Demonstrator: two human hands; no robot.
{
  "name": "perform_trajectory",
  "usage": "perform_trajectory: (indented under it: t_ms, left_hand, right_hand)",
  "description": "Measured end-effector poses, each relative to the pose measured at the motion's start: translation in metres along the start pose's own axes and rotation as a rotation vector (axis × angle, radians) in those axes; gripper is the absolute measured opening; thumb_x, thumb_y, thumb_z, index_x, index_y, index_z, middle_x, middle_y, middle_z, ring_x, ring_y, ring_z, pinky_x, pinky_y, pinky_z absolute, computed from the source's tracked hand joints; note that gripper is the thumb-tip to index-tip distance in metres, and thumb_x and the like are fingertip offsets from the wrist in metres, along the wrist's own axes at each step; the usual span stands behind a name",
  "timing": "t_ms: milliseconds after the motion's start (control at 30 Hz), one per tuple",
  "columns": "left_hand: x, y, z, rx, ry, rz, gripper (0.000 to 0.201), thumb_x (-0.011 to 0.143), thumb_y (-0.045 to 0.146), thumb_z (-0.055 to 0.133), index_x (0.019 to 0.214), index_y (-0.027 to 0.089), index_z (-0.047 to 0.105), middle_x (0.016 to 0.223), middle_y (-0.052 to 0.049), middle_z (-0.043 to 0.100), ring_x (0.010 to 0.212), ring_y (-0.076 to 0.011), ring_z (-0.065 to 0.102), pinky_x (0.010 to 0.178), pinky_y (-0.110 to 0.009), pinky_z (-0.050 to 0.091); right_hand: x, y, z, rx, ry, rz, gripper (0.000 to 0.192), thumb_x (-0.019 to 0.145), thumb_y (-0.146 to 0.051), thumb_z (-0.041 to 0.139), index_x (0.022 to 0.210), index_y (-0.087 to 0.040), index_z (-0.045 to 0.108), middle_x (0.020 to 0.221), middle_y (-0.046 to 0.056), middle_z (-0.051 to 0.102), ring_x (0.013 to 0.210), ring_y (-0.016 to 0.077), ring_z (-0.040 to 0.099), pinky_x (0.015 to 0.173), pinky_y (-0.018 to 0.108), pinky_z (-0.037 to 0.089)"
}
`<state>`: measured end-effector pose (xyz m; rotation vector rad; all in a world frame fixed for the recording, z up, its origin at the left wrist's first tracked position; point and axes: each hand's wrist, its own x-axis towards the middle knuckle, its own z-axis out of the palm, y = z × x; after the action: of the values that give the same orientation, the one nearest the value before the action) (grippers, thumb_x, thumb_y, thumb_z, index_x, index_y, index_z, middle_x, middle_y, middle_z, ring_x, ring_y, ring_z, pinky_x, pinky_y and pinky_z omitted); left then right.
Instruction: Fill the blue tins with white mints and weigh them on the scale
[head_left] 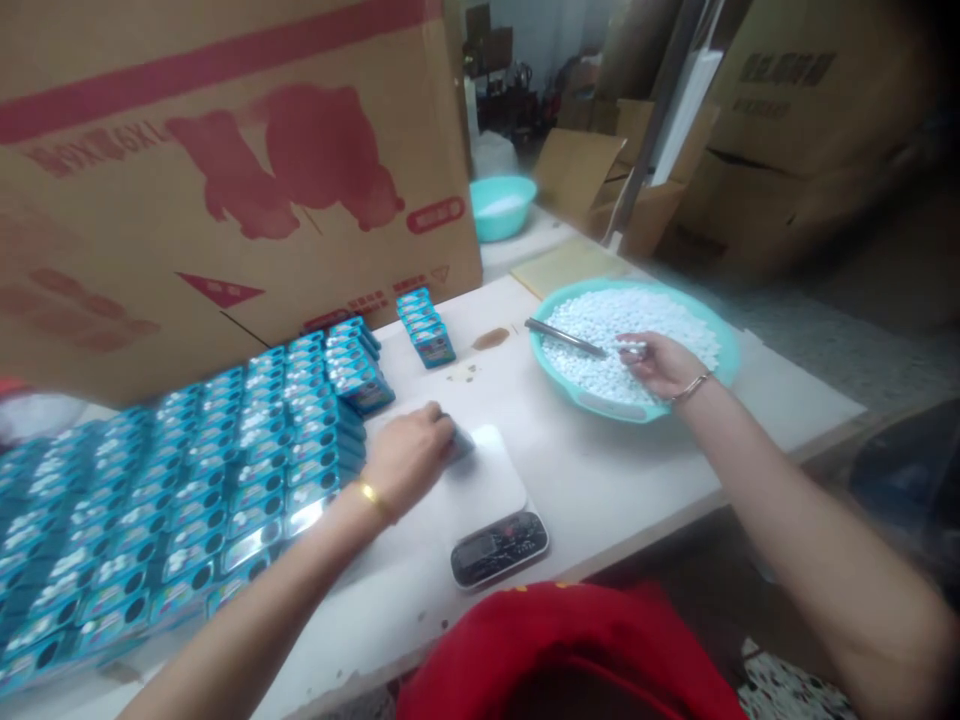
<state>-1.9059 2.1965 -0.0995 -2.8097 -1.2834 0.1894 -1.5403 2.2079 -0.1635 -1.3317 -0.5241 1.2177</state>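
Here, left hand [409, 458] on scale [487, 500], right hand [660, 362] holding scoop [566, 338] over basin [637, 410].

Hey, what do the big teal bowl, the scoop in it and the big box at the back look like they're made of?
Bowl: probably plastic, with an even matte teal colour and a moulded rim. Scoop: likely metal, grey with a bright sheen. Box: brown cardboard, dull, with red print and fold creases.

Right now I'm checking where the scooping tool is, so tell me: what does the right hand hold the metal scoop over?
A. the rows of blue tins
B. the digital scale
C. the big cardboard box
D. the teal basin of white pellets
D: the right hand holds the metal scoop over the teal basin filled with white pellets.
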Motion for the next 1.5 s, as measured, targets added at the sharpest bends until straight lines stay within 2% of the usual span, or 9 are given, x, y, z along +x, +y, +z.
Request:
perform_trajectory:
  t_ms: [100, 233, 367, 500, 733, 833, 933, 1233, 1500]
  left_hand:
    - [0.003, 0.032, 0.004, -0.002, -0.096, 0.094, 0.021, 0.088, 0.029, 0.047, 0.080, 0.017, 0.062, 0.087, -0.008, 0.060, 0.071, -0.0196, 0.059, 0.057, -0.031, 0.039]
    - [0.005, 0.042, 0.012, 0.016, -0.135, 0.124, 0.017, 0.088, 0.029, 0.050, 0.086, 0.016, 0.061, 0.090, -0.009, 0.061, 0.077, -0.0212, 0.059, 0.062, -0.032, 0.043]
    - [-0.023, 0.030, 0.004, -0.174, 0.131, 0.068, 0.029, 0.086, 0.044, 0.054, 0.092, 0.017, 0.057, 0.095, -0.008, 0.061, 0.082, -0.0211, 0.058, 0.069, -0.032, 0.045]
    - [-0.076, 0.021, 0.014, -0.487, 0.416, -0.091, 0.022, 0.088, 0.038, 0.053, 0.097, 0.018, 0.055, 0.091, -0.004, 0.061, 0.080, -0.0151, 0.058, 0.071, -0.027, 0.046]
    - [-0.149, 0.035, 0.129, -0.659, 0.470, -0.457, 0.016, 0.088, 0.033, 0.053, 0.089, 0.017, 0.057, 0.080, -0.003, 0.061, 0.072, -0.0137, 0.057, 0.068, -0.027, 0.048]
    - [-0.168, 0.044, 0.174, -0.661, 0.452, -0.496, 0.017, 0.089, 0.033, 0.051, 0.093, 0.017, 0.055, 0.086, -0.006, 0.061, 0.079, -0.0166, 0.058, 0.074, -0.031, 0.049]
    - [-0.179, 0.048, 0.198, -0.639, 0.496, -0.474, 0.016, 0.089, 0.031, 0.051, 0.098, 0.018, 0.054, 0.094, -0.008, 0.061, 0.090, -0.0198, 0.057, 0.082, -0.036, 0.048]
    - [-0.177, 0.047, 0.210, -0.598, 0.595, -0.433, 0.014, 0.087, 0.027, 0.054, 0.098, 0.018, 0.055, 0.094, -0.008, 0.061, 0.089, -0.0206, 0.057, 0.080, -0.036, 0.047]
    - [-0.155, 0.051, 0.182, -0.775, 0.689, -0.503, 0.025, 0.085, 0.027, 0.059, 0.108, 0.018, 0.054, 0.096, -0.007, 0.059, 0.086, -0.0185, 0.058, 0.075, -0.033, 0.048]
  right_hand:
    - [-0.010, -0.006, 0.000, 0.164, -0.059, 0.126, 0.002, 0.072, -0.011, 0.055, 0.071, -0.012, 0.057, 0.063, 0.002, 0.048, 0.047, 0.0041, 0.042, 0.031, 0.008, 0.028]
    - [-0.023, -0.008, 0.001, 0.204, -0.023, 0.112, 0.008, 0.079, -0.010, 0.054, 0.072, -0.012, 0.058, 0.070, 0.002, 0.051, 0.056, 0.0047, 0.051, 0.040, 0.007, 0.041]
    - [-0.033, -0.006, 0.001, 0.105, -0.063, 0.079, 0.009, 0.076, -0.003, 0.061, 0.075, -0.012, 0.060, 0.073, 0.002, 0.055, 0.059, 0.0030, 0.053, 0.047, 0.004, 0.044]
    - [-0.055, -0.001, 0.013, -0.047, -0.197, 0.085, 0.016, 0.069, -0.012, 0.075, 0.078, -0.014, 0.061, 0.074, 0.001, 0.058, 0.058, 0.0038, 0.052, 0.045, 0.007, 0.043]
    - [-0.113, 0.012, 0.077, -0.411, -0.495, 0.117, 0.029, 0.070, -0.032, 0.076, 0.087, -0.011, 0.064, 0.059, 0.000, 0.057, 0.048, 0.0047, 0.045, 0.042, 0.016, 0.033]
    - [-0.127, 0.009, 0.105, -0.568, -0.611, 0.055, 0.021, 0.075, -0.028, 0.071, 0.086, -0.011, 0.064, 0.054, -0.001, 0.056, 0.046, 0.0053, 0.045, 0.044, 0.018, 0.033]
    - [-0.134, 0.007, 0.129, -0.723, -0.679, -0.015, 0.012, 0.079, -0.022, 0.064, 0.086, -0.011, 0.064, 0.050, -0.004, 0.053, 0.044, 0.0053, 0.042, 0.045, 0.019, 0.033]
    - [-0.134, 0.019, 0.165, -1.169, -0.718, -0.234, 0.006, 0.079, -0.010, 0.059, 0.079, -0.013, 0.065, 0.049, -0.004, 0.052, 0.048, 0.0094, 0.051, 0.053, 0.022, 0.039]
    - [-0.132, 0.013, 0.153, -0.669, -0.717, 0.077, 0.009, 0.079, -0.019, 0.064, 0.079, -0.011, 0.061, 0.052, -0.002, 0.054, 0.044, 0.0046, 0.041, 0.042, 0.017, 0.030]
